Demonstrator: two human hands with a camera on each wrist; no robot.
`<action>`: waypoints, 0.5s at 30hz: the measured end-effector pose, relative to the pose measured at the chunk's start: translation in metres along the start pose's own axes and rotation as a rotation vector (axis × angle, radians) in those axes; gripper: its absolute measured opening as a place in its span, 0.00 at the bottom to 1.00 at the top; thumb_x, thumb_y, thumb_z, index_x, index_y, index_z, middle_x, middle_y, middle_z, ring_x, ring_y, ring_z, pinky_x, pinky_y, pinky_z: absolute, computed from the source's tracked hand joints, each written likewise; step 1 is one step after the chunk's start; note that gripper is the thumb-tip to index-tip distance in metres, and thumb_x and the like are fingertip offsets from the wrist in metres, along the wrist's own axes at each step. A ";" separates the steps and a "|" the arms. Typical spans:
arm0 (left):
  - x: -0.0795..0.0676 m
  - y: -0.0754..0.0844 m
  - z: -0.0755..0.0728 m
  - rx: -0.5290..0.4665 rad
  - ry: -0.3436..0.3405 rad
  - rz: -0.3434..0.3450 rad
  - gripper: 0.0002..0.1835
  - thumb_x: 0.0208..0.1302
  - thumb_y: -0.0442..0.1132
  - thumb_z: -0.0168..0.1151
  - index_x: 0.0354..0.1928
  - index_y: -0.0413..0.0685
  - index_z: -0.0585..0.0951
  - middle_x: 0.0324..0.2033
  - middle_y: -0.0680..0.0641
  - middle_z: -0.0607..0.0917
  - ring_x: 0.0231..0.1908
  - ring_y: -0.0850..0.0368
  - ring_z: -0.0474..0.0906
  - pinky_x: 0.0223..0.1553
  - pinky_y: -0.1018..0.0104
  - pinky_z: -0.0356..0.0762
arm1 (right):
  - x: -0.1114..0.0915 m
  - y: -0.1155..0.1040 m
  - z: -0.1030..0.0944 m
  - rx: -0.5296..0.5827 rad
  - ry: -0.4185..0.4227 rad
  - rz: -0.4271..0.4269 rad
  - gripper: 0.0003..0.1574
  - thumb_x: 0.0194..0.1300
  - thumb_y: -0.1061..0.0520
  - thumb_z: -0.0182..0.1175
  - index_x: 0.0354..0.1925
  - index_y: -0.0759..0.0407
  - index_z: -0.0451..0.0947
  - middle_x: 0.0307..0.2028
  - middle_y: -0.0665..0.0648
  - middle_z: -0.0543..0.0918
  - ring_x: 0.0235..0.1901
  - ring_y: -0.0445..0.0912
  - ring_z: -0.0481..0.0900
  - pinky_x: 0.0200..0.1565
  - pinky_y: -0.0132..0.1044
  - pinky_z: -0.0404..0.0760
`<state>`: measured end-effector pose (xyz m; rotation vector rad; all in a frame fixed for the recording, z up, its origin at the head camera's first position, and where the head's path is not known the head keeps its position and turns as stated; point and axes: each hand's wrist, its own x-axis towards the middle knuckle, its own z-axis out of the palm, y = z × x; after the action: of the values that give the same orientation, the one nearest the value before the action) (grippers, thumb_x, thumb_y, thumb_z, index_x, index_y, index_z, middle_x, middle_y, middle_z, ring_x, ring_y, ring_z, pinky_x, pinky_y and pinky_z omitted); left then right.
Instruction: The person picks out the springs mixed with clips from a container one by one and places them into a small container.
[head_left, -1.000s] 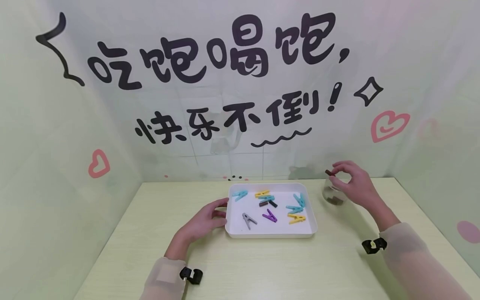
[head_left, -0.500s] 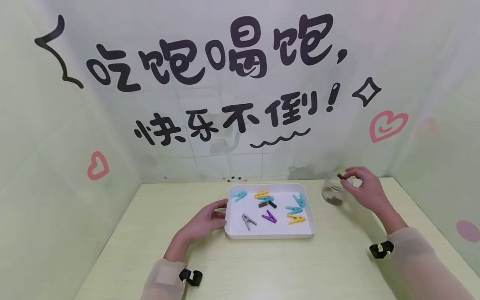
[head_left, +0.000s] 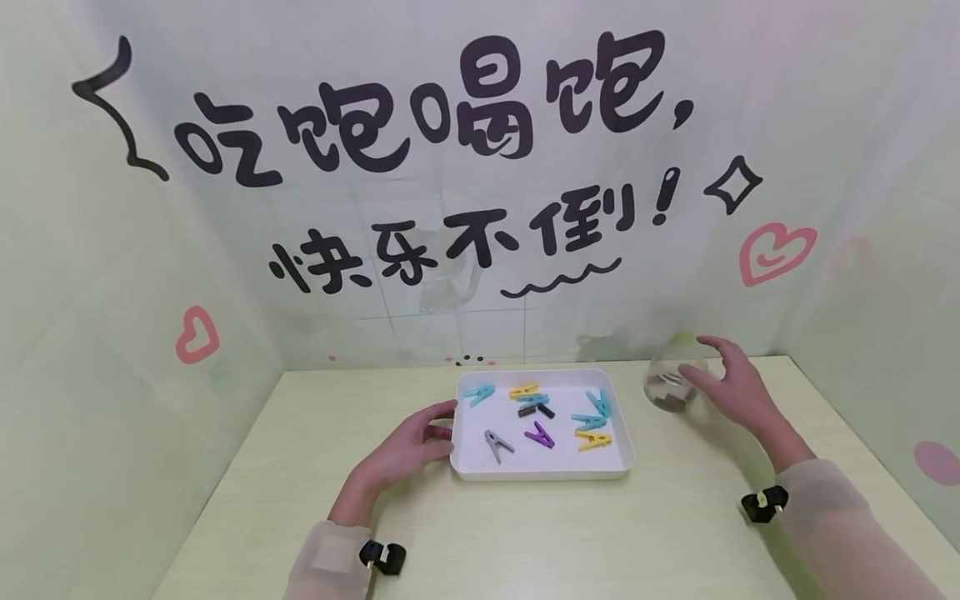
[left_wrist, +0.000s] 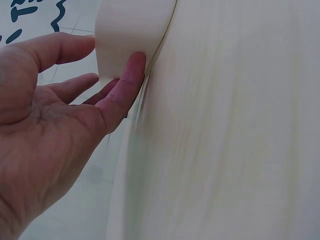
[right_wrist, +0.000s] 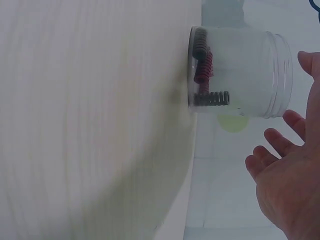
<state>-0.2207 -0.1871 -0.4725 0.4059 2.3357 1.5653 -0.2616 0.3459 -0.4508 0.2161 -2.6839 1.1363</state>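
Note:
At the back right of the table stands a clear jar. In the right wrist view, red coil springs and dark coil springs lie at its bottom. My right hand hovers by the jar's mouth, fingers spread and holding nothing. The white tray is left of the jar. My left hand rests its relaxed fingers against the tray's left wall, also seen in the left wrist view. Inside the tray lie two small dark springs among several clothespins, including a purple clothespin and a grey clothespin.
Yellow clothespins and blue clothespins are scattered in the tray too. A printed curtain closes off the table's back edge, right behind the jar. Bare tabletop stretches in front of the tray.
A second ago my right hand pinched a dark red spring above the jar. It then shifted slightly right, and now its fingers are spread with no spring between them. My left hand stayed put.

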 end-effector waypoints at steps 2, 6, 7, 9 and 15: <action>0.000 0.000 0.000 -0.004 -0.001 0.006 0.37 0.73 0.30 0.63 0.81 0.39 0.62 0.74 0.38 0.70 0.64 0.41 0.76 0.63 0.51 0.79 | 0.000 0.000 0.000 0.007 -0.010 0.006 0.50 0.77 0.42 0.62 0.80 0.69 0.56 0.76 0.78 0.58 0.74 0.76 0.55 0.65 0.78 0.61; -0.001 0.000 0.000 -0.013 -0.001 -0.002 0.37 0.73 0.29 0.62 0.81 0.40 0.62 0.74 0.39 0.70 0.64 0.41 0.76 0.62 0.51 0.80 | 0.002 -0.002 0.000 0.015 -0.009 -0.008 0.51 0.77 0.42 0.63 0.81 0.67 0.54 0.77 0.78 0.57 0.75 0.76 0.54 0.66 0.78 0.58; -0.002 0.000 0.000 -0.015 -0.001 -0.004 0.37 0.73 0.29 0.62 0.81 0.40 0.62 0.74 0.39 0.70 0.64 0.42 0.76 0.62 0.51 0.80 | 0.002 -0.002 0.000 0.015 -0.006 -0.017 0.51 0.77 0.43 0.63 0.81 0.67 0.55 0.77 0.78 0.58 0.75 0.76 0.54 0.66 0.78 0.58; -0.002 0.001 0.001 -0.018 -0.001 -0.008 0.37 0.74 0.29 0.62 0.81 0.40 0.62 0.74 0.40 0.70 0.64 0.42 0.76 0.62 0.51 0.80 | 0.003 -0.004 0.000 0.012 0.003 -0.038 0.50 0.76 0.44 0.64 0.80 0.68 0.56 0.76 0.78 0.59 0.75 0.76 0.54 0.66 0.78 0.58; -0.002 0.002 0.001 -0.011 0.003 -0.004 0.37 0.74 0.30 0.62 0.81 0.39 0.62 0.74 0.39 0.70 0.64 0.41 0.76 0.62 0.51 0.80 | 0.007 -0.015 0.002 -0.006 0.030 -0.119 0.48 0.73 0.48 0.69 0.78 0.69 0.61 0.74 0.76 0.63 0.74 0.74 0.57 0.67 0.76 0.58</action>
<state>-0.2190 -0.1865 -0.4708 0.3957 2.3276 1.5773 -0.2656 0.3342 -0.4400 0.3502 -2.6094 1.0865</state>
